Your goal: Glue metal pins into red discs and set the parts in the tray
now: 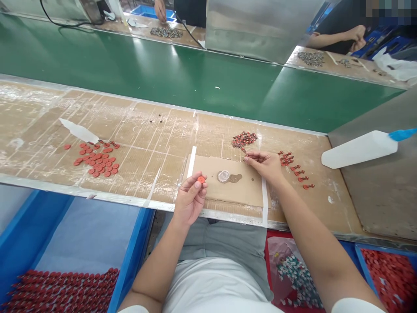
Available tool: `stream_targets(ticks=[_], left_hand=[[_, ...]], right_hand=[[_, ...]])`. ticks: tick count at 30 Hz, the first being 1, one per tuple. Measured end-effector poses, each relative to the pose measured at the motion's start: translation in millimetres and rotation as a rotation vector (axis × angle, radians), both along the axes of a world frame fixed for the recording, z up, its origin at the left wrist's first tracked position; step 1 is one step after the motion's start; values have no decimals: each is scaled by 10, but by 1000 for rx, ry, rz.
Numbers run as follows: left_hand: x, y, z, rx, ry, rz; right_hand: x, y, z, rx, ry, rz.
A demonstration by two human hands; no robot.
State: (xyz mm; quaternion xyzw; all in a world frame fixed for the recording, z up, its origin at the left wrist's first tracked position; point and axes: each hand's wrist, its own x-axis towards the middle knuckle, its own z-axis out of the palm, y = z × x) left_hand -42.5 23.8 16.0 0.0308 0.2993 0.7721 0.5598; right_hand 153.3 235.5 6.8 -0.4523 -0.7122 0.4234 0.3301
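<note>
Your left hand [190, 199] is closed in a pinch, holding a flat orange-red round disc [201, 179] between thumb and forefinger, just over the near left corner of the tan cardboard sheet [208, 174]. Your right hand [265, 166] rests at the sheet's far right corner, its fingertips [246, 159] drawn together beside a heap of small red-and-silver metal parts [244, 140]; you cannot tell whether they hold one.

On the sheet sits a clear round plastic cap [223, 176], touching a brown smear [236, 178]. Right of the sheet, a row of loose red-and-silver parts [295, 169] lies on the worn cardboard-covered bench [153, 148]. Left of the sheet lies a scattered pile of orange-red discs [97, 160]. Further right stands a white plastic squeeze bottle with a blue nozzle [360, 149].

Below the sheet, a blue bin of red parts [61, 291] sits by your left knee. Past the sheet runs a green conveyor belt [146, 65], and beyond it a co-worker's hand [160, 9] shows.
</note>
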Motion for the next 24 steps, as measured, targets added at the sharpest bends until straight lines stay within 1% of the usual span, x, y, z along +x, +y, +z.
stream_targets(ticks=[3,6,9,11,13,16,18,20,24], left_hand=[[-1,90,-10,25,5,5],[21,127,-27,15,4,4],[52,126,-36,4,9,-3],[68,124,-39,0,12,12],[78,127,-44,-3,20,27],[84,134,-52,-6,41,27],[86,137,-54,-10,46,25],[89,138,-53,-14,45,28],[94,141,-49,-10,51,33]], right_hand=[[-4,-53,-49,145,-93,-8],[-23,-111,-12,222,-121,-38],[-125,-277,83,233,28,-121],[-233,-443,131,232,160,-140],[-337,-605,144,249,215,-117],[-420,-751,107,376,164,-68],[-422,-772,69,474,132,-28],[-401,-761,39,526,134,3],[-367,-746,19,507,94,32]])
